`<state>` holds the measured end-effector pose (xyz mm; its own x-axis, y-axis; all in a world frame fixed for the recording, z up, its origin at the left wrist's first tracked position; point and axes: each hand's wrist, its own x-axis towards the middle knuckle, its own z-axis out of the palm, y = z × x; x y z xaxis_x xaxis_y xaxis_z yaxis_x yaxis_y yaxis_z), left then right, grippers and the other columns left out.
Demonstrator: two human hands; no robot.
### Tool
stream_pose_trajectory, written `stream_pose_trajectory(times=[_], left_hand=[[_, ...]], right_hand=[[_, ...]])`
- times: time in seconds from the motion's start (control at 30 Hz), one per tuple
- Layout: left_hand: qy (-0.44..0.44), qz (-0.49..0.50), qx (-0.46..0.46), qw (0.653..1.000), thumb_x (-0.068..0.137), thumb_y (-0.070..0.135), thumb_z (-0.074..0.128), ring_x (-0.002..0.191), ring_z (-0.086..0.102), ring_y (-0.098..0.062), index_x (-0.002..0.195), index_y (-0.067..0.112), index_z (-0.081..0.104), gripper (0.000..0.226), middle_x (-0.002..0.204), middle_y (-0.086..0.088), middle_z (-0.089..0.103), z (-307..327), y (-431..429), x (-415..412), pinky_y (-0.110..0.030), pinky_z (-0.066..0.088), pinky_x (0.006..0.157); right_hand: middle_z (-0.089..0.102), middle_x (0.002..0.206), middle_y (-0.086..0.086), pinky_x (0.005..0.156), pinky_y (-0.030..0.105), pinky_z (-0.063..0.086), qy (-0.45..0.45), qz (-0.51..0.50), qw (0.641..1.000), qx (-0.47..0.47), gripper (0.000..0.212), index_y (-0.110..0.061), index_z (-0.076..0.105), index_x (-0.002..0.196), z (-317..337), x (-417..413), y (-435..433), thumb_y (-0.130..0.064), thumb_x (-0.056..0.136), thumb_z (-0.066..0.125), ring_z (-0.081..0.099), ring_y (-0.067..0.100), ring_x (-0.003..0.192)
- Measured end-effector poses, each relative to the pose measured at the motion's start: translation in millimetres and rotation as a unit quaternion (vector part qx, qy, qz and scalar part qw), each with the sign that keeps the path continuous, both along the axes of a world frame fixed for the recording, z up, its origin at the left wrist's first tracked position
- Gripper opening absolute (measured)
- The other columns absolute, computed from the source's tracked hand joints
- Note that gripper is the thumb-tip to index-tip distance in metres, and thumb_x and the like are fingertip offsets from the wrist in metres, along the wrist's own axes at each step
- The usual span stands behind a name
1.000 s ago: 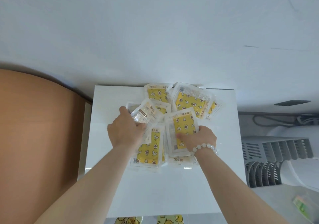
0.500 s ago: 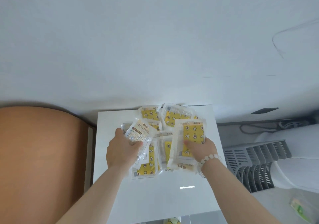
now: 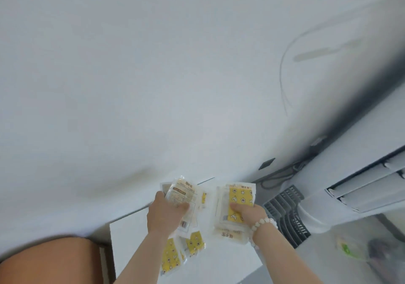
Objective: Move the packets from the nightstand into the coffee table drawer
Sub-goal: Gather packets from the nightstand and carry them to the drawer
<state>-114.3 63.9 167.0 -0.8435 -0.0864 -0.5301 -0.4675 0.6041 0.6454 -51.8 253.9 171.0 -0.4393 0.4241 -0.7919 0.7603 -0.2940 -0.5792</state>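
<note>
I see packets (image 3: 240, 198) in my left hand (image 3: 163, 214) and right hand (image 3: 247, 212) over the worktop (image 3: 131, 235), a grille (image 3: 285, 213) at its three o'clock.

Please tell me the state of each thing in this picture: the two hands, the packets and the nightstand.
Left hand: grips a fanned bundle of packets.
Right hand: grips a second bundle, thumb on top.
Left packets: held, spread apart.
Right packets: held, stacked together.
Lower packets: under the left wrist; held or lying, cannot tell.
Nightstand: white top, partly in view.
</note>
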Motion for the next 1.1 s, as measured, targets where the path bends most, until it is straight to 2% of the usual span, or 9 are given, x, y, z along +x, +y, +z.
stream_pose_trajectory(times=[0.13,0.3,0.4,0.5,0.57,0.63,0.73,0.97,1.1], left_hand=[[-0.001,-0.087,0.03,0.996,0.076,0.031,0.074,0.085,0.054,-0.021,0.101,0.016,0.046,0.041,0.086,0.004,0.053,37,49,-4,-0.027,0.04,0.069],[-0.005,-0.212,0.045,0.976,0.076,0.031,0.076,0.092,0.053,-0.023,0.108,0.011,0.046,0.048,0.1,-0.002,0.053,59,113,19,-0.03,0.044,0.076],[-0.007,-0.282,0.057,0.958,0.075,0.029,0.077,0.089,0.051,-0.021,0.105,0.012,0.046,0.047,0.098,-0.001,0.052,71,152,51,-0.028,0.042,0.074],[-0.018,-0.35,0.078,0.933,0.075,0.026,0.078,0.086,0.053,-0.019,0.101,0.014,0.046,0.043,0.094,0.002,0.054,82,188,90,-0.025,0.044,0.065],[-0.025,-0.386,0.082,0.918,0.075,0.024,0.078,0.085,0.055,-0.017,0.099,0.016,0.047,0.04,0.092,0.003,0.056,87,209,119,-0.023,0.045,0.062],[-0.028,-0.418,0.074,0.905,0.072,0.024,0.08,0.09,0.06,-0.019,0.1,0.016,0.05,0.042,0.096,0.002,0.06,89,228,148,-0.027,0.05,0.076],[-0.033,-0.454,0.077,0.887,0.068,0.023,0.083,0.095,0.065,-0.022,0.101,0.016,0.054,0.045,0.103,-0.001,0.067,89,258,197,-0.038,0.052,0.09],[-0.038,-0.555,0.063,0.828,0.07,0.023,0.083,0.099,0.064,-0.022,0.106,0.01,0.061,0.045,0.106,-0.001,0.068,87,312,341,-0.037,0.051,0.093],[-0.065,-0.628,0.078,0.772,0.07,0.019,0.083,0.094,0.066,-0.019,0.113,0.01,0.06,0.049,0.105,-0.003,0.07,82,341,430,-0.034,0.054,0.085]], right_hand=[[0.069,0.105,0.015,0.089,0.042,0.053,0.009,-0.06,0.998,-0.003,0.03,-0.002,0.064,0.109,37,30,28,-0.015,0.083,0.072,0.066,0.031,0.095],[0.07,0.099,0.01,0.084,0.038,0.054,0.012,-0.137,0.99,0.01,0.035,-0.004,0.063,0.111,67,89,69,-0.02,0.082,0.072,0.065,0.027,0.089],[0.065,0.091,0.005,0.085,0.036,0.051,0.016,-0.185,0.982,0.033,0.03,-0.007,0.061,0.106,85,133,93,-0.022,0.083,0.071,0.062,0.025,0.091],[0.059,0.092,0.004,0.071,0.031,0.047,0.022,-0.24,0.969,0.051,0.029,-0.01,0.056,0.105,95,180,111,-0.026,0.084,0.07,0.056,0.021,0.086],[0.062,0.094,0.004,0.077,0.033,0.049,0.019,-0.273,0.961,0.05,0.033,-0.008,0.058,0.106,98,211,119,-0.028,0.082,0.072,0.06,0.023,0.089],[0.068,0.1,0.006,0.087,0.039,0.053,0.015,-0.309,0.95,0.039,0.04,-0.009,0.062,0.109,99,245,126,-0.03,0.078,0.075,0.065,0.026,0.095],[0.068,0.104,0.008,0.09,0.041,0.053,0.011,-0.358,0.933,0.041,0.043,-0.01,0.062,0.111,102,305,138,-0.032,0.076,0.075,0.065,0.027,0.098],[0.068,0.105,0.007,0.092,0.043,0.052,0.013,-0.478,0.878,0.014,0.044,-0.01,0.063,0.111,106,461,145,-0.029,0.074,0.077,0.065,0.027,0.099],[0.061,0.115,0.009,0.096,0.043,0.048,0.011,-0.551,0.835,0.01,0.05,-0.008,0.057,0.121,100,551,133,-0.028,0.078,0.074,0.058,0.028,0.11]])
